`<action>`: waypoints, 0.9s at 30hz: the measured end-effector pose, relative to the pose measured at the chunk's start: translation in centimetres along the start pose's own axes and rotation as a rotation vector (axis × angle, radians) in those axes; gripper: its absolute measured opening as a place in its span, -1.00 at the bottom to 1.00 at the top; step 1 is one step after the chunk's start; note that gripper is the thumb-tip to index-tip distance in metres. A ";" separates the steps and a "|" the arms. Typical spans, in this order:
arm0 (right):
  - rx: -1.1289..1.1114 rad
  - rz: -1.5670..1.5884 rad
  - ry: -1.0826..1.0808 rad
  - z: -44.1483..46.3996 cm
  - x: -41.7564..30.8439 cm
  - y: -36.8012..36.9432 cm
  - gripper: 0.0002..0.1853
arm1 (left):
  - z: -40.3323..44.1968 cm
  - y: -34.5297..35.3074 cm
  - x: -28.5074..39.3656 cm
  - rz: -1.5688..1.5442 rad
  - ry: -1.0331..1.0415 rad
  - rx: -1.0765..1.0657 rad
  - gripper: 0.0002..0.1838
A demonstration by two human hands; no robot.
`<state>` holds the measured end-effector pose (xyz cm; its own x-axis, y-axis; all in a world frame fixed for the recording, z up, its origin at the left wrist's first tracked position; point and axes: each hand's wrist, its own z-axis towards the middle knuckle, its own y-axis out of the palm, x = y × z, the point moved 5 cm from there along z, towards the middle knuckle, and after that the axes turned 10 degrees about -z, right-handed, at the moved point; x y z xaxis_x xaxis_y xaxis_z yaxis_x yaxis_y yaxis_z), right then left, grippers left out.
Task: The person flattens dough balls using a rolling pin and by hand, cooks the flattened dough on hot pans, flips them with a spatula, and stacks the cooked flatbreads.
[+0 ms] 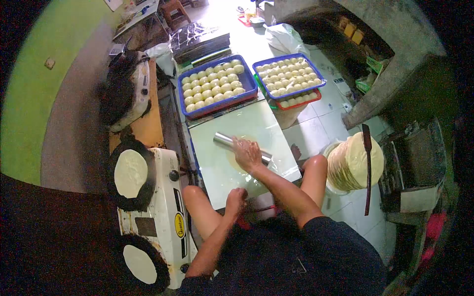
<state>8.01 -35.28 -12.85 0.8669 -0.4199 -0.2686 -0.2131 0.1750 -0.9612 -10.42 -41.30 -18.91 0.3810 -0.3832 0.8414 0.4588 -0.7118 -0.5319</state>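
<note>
My right hand [248, 154] is closed over the middle of a shiny metal rolling pin [224, 140], which lies slantwise on the pale work board [217, 172]. Under the pin a thin, flat round of dough [236, 161] shows faintly against the board. At the board's near edge, my left hand [237, 200] is closed; whether anything is inside its fingers is hidden. Beyond the board stands a blue tray [251, 91] with rows of dough balls [211, 85].
A two-burner stove [165, 197] at the left bears flatbreads on black pans [131, 173], [140, 264]. Another blue tray [320, 85] of dough balls sits above a red one at the back right. At the right stands a tall flatbread stack [353, 163] with a dark stick [368, 172] over it.
</note>
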 end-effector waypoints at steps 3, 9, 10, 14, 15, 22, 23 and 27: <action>-0.058 -0.051 -0.053 1.0 0.6 0.8 -0.69 | 0.2 -0.3 0.3 0.053 -0.038 -0.045 -0.68; 0.170 0.049 -0.004 1.9 1.2 0.3 -0.68 | -0.1 -0.2 0.5 0.128 0.111 -0.006 -0.69; 0.157 0.085 0.002 2.0 1.2 0.2 -0.68 | -0.2 -0.1 0.4 0.119 0.114 -0.006 -0.69; 0.080 0.444 0.023 3.1 1.5 2.8 -0.13 | 0.0 -0.2 -0.2 0.013 0.070 -0.033 -0.70; -0.008 0.394 -0.016 3.0 1.1 2.6 0.00 | 0.0 -0.3 -0.1 0.027 0.077 -0.030 -0.71; -0.115 -0.124 -0.313 -0.9 -2.0 1.5 -0.28 | -0.3 -0.5 1.2 0.115 0.081 -0.007 -0.77; -0.114 -0.028 -0.338 -1.6 -1.9 1.6 -0.42 | -0.3 -0.7 1.6 0.123 0.068 -0.012 -0.77; -0.185 -0.032 -0.447 -3.4 -1.4 0.8 -0.64 | -0.4 -0.2 0.7 0.138 0.130 -0.002 -0.76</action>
<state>5.07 -37.56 -13.40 0.9744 0.0088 -0.2248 -0.2247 -0.0098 -0.9744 -10.57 -41.64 -18.16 0.3328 -0.5500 0.7660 0.4080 -0.6484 -0.6428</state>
